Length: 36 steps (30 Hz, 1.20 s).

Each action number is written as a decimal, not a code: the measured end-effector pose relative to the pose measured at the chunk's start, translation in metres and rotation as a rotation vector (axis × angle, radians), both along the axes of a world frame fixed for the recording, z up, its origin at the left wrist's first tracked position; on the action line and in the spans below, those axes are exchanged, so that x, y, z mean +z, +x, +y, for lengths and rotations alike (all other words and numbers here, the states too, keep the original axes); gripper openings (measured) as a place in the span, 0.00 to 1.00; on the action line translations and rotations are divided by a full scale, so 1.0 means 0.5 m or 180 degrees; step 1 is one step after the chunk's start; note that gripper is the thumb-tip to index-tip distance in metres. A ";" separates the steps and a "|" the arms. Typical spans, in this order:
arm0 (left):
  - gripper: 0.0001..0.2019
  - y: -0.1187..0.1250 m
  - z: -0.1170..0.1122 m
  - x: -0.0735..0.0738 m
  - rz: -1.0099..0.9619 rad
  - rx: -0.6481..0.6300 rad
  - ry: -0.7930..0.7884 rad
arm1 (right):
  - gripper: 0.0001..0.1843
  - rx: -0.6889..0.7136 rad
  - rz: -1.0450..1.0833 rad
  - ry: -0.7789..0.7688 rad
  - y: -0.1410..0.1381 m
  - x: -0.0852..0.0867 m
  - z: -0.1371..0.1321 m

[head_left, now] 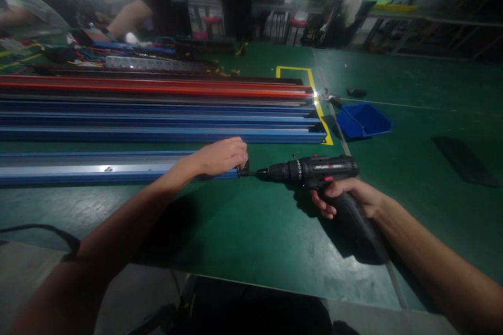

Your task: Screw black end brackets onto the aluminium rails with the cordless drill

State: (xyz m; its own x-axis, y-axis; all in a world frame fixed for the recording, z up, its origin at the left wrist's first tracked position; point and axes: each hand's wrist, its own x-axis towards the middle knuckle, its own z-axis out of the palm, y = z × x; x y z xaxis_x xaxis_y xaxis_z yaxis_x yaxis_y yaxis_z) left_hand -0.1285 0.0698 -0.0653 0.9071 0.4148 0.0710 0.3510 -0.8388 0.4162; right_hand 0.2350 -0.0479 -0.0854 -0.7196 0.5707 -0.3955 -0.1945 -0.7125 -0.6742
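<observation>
My right hand (pixel 346 196) is wrapped around the handle of a black cordless drill (pixel 330 167), which lies level and points left. The drill's bit reaches the dark end piece (pixel 244 168) of a blue metal rail (pixel 165 159) lying along the table. My left hand (pixel 223 157) is closed over that end of the rail, fingers bent around the end piece. Whether a screw sits at the bit's tip is too small to tell.
Several blue rails (pixel 157 128) and a red rail (pixel 157 84) lie behind, near yellow tape (pixel 328 138). A blue bin (pixel 365 120) and a dark flat piece (pixel 466 161) are to the right on the green table (pixel 243 241). Other people work across the table.
</observation>
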 end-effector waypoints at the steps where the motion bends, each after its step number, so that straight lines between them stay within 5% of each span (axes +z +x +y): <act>1: 0.24 0.000 0.000 0.001 0.0005 0.0003 -0.0009 | 0.12 -0.0006 0.0003 -0.0010 0.000 0.000 0.000; 36: 0.25 0.003 0.000 0.006 0.0019 0.0057 -0.0017 | 0.13 0.0044 -0.0030 -0.0132 0.001 -0.001 0.001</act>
State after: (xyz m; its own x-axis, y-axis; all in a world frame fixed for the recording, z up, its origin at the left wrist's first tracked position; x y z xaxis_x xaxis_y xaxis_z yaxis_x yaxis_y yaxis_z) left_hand -0.1272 0.0698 -0.0624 0.9000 0.4313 0.0634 0.3684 -0.8301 0.4186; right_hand 0.2356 -0.0472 -0.0859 -0.7235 0.5435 -0.4255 -0.1781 -0.7426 -0.6457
